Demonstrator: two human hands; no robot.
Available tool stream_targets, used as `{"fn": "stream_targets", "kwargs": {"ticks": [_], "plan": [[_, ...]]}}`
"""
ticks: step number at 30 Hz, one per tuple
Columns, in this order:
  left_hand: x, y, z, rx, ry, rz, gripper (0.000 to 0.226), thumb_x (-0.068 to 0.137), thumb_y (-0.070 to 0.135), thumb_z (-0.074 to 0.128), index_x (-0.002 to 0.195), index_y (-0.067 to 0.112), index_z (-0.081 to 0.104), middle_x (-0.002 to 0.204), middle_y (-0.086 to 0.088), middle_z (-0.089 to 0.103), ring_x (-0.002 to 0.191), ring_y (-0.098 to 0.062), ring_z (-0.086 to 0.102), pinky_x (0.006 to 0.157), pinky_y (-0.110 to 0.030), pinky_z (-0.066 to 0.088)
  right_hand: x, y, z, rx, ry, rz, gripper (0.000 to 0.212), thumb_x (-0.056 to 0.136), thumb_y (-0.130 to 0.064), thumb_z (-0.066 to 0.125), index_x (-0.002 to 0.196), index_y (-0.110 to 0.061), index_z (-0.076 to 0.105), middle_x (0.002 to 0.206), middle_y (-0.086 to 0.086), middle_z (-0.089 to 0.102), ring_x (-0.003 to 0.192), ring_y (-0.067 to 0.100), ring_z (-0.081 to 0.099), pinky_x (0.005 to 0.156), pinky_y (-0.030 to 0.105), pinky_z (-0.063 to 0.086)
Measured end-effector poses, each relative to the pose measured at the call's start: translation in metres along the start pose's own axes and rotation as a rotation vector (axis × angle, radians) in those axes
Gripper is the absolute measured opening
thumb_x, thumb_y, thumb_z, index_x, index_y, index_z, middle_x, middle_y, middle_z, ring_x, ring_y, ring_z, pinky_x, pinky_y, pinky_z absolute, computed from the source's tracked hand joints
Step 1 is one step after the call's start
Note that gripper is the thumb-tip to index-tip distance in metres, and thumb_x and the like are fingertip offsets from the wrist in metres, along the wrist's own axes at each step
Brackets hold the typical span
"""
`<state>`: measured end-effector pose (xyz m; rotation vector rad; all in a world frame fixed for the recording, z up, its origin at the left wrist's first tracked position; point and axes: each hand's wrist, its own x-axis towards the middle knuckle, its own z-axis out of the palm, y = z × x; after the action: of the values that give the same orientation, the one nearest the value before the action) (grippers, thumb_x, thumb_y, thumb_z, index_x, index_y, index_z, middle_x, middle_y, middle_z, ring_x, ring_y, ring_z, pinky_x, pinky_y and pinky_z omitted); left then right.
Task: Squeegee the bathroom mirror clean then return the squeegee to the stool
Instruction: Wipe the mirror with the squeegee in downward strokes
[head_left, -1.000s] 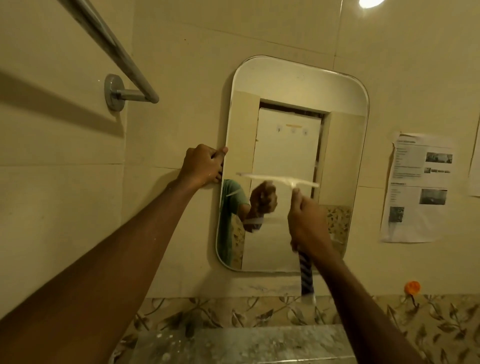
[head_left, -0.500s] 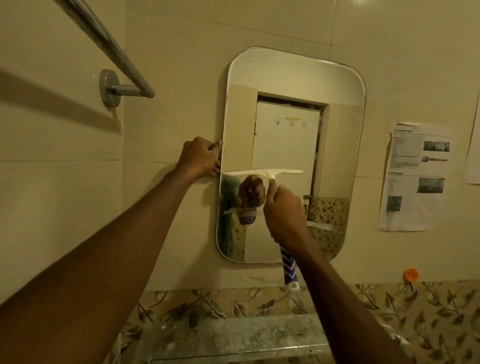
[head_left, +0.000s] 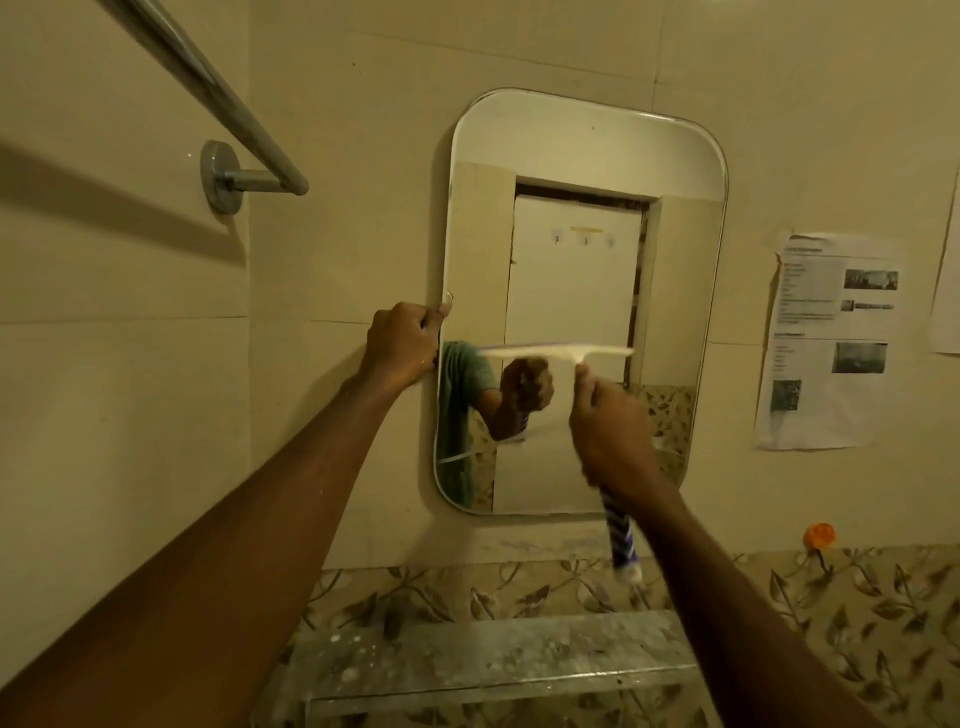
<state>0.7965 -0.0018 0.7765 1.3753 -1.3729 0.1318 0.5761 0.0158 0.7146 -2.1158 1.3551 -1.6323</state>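
Observation:
A rounded rectangular mirror (head_left: 582, 156) hangs on the beige tiled wall. My left hand (head_left: 402, 343) grips its left edge at mid height. My right hand (head_left: 613, 431) is closed around the blue-and-white striped handle of a squeegee (head_left: 558, 352). The white blade lies level against the glass, about halfway down the mirror. The handle's end sticks out below my wrist. The glass reflects my arm, hand and a green sleeve. A paint-spattered grey stool top (head_left: 493, 660) sits below the mirror, against the wall.
A chrome towel bar (head_left: 223, 98) runs along the wall at upper left. Printed paper sheets (head_left: 826, 343) are stuck to the wall right of the mirror. An orange hook (head_left: 819, 535) sits at lower right, above a leaf-patterned tile band (head_left: 857, 613).
The squeegee blade slid left across the glass and has now moved back to the right at about the same height. My left hand stayed on the mirror's edge.

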Motion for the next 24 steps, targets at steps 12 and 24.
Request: {"fn": "stream_targets", "kwargs": {"ticks": [12,24], "plan": [[-0.009,-0.008,0.011,0.016,0.134,0.037,0.05,0.097,0.046,0.046,0.081,0.004,0.068,0.074,-0.015,0.069,0.069,-0.032,0.066,0.067,-0.049,0.058,-0.036,0.041,0.006,-0.024,-0.072,0.075,0.045,0.105,-0.036,0.028,0.068,-0.02,0.05,0.057,-0.002,0.051,0.044,0.009,0.047,0.038,0.013,0.037],[-0.011,-0.007,0.012,-0.002,0.13,0.035,0.051,0.096,0.045,0.047,0.076,0.003,0.066,0.072,-0.016,0.069,0.065,-0.031,0.068,0.064,-0.051,0.058,-0.052,0.07,0.028,-0.022,0.042,0.107,0.046,0.104,-0.036,0.026,0.074,-0.02,0.056,0.061,0.001,0.058,0.05,0.01,0.052,0.043,0.021,0.038]]}}
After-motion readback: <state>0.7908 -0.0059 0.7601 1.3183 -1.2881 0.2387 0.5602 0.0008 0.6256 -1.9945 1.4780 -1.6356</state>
